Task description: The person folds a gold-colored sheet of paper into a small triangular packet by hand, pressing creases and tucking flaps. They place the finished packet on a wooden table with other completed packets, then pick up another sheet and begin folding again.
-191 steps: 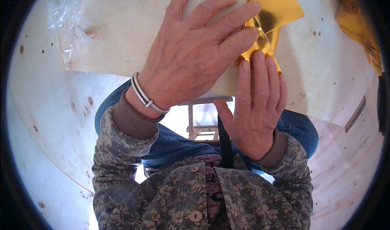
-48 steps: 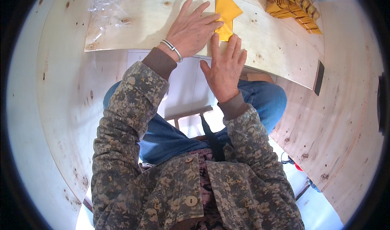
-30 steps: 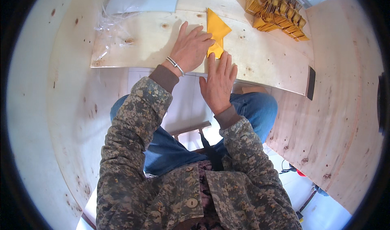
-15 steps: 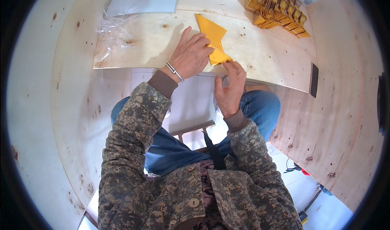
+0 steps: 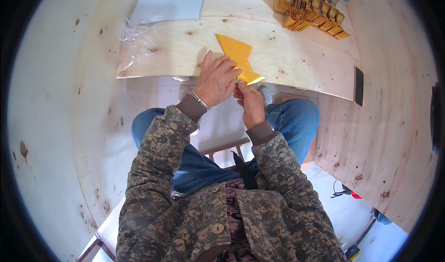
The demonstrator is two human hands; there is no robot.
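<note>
A sheet of shiny gold paper, folded into angled flaps, lies at the near edge of the wooden board, its lower folded flap reaching the edge. My left hand is on the paper's left side, fingers bent together and holding it against the board; a metal bracelet circles that wrist. Below the flap, my right hand pinches the paper's near edge between thumb and curled fingers. The fingertips of both hands nearly meet there, and they hide part of the fold.
On the wooden board, bundles of folded gold paper pieces stand at the far right. A pale blue-white sheet lies at the far left, beside crumpled clear plastic. A black strip marks the board's right end. Wooden panels rise on both sides.
My right hand has moved left from the flap's right corner to its near edge, close to my left hand. The paper has shifted slightly toward me; my left hand still holds it.
</note>
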